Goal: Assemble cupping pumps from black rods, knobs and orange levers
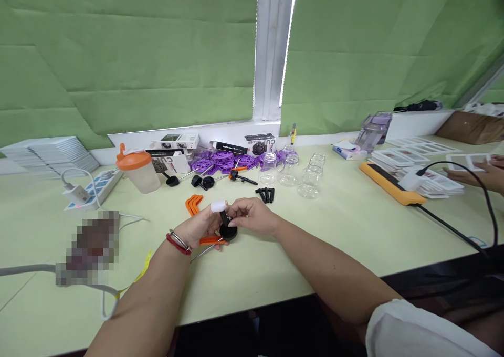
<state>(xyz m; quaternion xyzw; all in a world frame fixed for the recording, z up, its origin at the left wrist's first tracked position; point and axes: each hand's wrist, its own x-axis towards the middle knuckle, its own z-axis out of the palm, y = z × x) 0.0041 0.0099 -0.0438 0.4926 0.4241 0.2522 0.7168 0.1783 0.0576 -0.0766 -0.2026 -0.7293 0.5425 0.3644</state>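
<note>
Over a pale table by green sheeting, both hands' fingers clamp black parts.

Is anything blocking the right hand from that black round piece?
Nothing visible: the right hand comes right up to the black round piece, which the left hand holds.

Just beside 1 white power strip stands 1 orange-lidded cup.
</note>
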